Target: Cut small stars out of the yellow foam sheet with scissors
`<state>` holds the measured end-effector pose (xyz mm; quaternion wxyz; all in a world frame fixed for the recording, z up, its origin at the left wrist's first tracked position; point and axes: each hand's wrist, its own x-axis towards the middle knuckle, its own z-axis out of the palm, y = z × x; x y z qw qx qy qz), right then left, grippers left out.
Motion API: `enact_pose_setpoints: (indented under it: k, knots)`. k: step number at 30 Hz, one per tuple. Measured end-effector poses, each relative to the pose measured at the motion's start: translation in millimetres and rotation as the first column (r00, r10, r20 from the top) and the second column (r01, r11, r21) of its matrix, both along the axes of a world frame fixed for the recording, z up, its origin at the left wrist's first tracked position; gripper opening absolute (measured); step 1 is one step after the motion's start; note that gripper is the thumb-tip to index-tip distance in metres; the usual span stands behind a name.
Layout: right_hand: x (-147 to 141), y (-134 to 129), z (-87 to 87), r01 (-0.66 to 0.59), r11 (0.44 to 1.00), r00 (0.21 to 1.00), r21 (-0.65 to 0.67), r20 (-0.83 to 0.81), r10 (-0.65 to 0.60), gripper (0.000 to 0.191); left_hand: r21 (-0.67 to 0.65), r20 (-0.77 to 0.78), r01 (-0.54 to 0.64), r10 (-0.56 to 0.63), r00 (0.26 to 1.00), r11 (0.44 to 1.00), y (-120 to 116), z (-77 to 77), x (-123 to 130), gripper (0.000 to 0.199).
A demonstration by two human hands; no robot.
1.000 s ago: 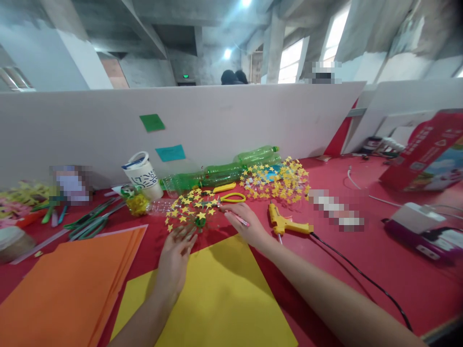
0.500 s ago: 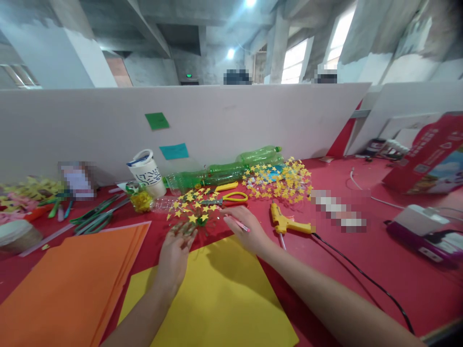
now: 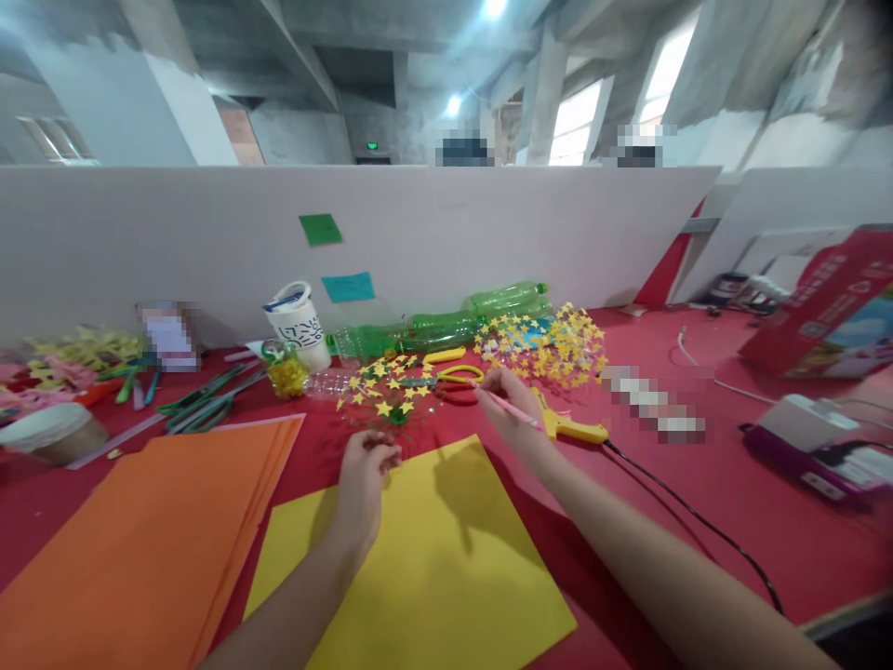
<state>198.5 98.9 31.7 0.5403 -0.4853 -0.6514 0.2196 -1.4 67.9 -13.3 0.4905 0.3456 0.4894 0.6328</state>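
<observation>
My right hand (image 3: 514,414) is closed around a slim pink pencil (image 3: 517,411), raised over the table right of the yellow sheet's far corner. Loosely bent, the fingers of my left hand (image 3: 364,475) are a little apart at the left part of the yellow sheet's (image 3: 433,558) far edge, and I see nothing in them. Just beyond the left hand stands a small spray of yellow paper stars (image 3: 386,391) with a green base. Pliers with yellow and red handles (image 3: 460,374) lie behind the spray, left of the right hand. A yellow glue gun (image 3: 576,430) is partly behind the right wrist.
Orange sheets (image 3: 153,530) lie at left, with scissors (image 3: 202,409) beyond them. Green plastic bottles (image 3: 446,330), a white cup (image 3: 299,326) and a larger star cluster (image 3: 576,349) line the back. The glue gun's black cord (image 3: 690,512) runs right toward me.
My left hand has drawn back from the star spray toward the yellow sheet, and its fingers have curled. My right hand has moved right with the pencil, away from the spray.
</observation>
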Motion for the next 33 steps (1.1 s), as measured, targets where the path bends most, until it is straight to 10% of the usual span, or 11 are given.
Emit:
enact_pose_setpoints:
  k: [3, 7, 10, 13, 23, 33]
  knots:
    - [6.5, -3.5, 6.4, -0.096, 0.995, 0.985, -0.035, -0.147, 0.09, 0.008, 0.0, -0.408, 0.241, -0.22, 0.886, 0.971, -13.0, 10.6, 8.5, 0.007]
    - [13.6, -15.5, -1.2, -0.274, 0.944, 0.958, -0.184, -0.14, 0.251, 0.012, -0.024, -0.864, 0.652, -0.344, 0.369, 0.758, -30.8, 20.8, 18.2, 0.032]
    - [18.3, -24.0, -16.9, -0.254, 0.938, 0.967, -0.236, -0.049, 0.249, 0.005, -0.207, -0.943, 0.767, -0.333, 0.009, 0.607, -38.3, 18.6, 19.9, 0.064]
    - [20.1, -28.2, -30.4, -0.277, 0.899, 0.961, -0.341, -0.127, 0.248, 0.007, -0.288, -0.949, 0.767, -0.278, -0.148, 0.574, -38.4, 15.2, 15.0, 0.068]
    - [16.7, -43.7, -43.7, -0.431, 0.811, 0.902, -0.395, -0.175, 0.394, 0.007, -0.276, -0.961, 0.653, -0.203, -0.186, 0.706, -43.6, 14.2, 14.0, 0.059]
    - [26.0, -52.6, -48.4, -0.39, 0.824, 0.919, -0.411, -0.11, 0.379, 0.006, -0.187, -0.977, 0.736, -0.201, -0.071, 0.651, -44.2, 4.2, 12.6, 0.046]
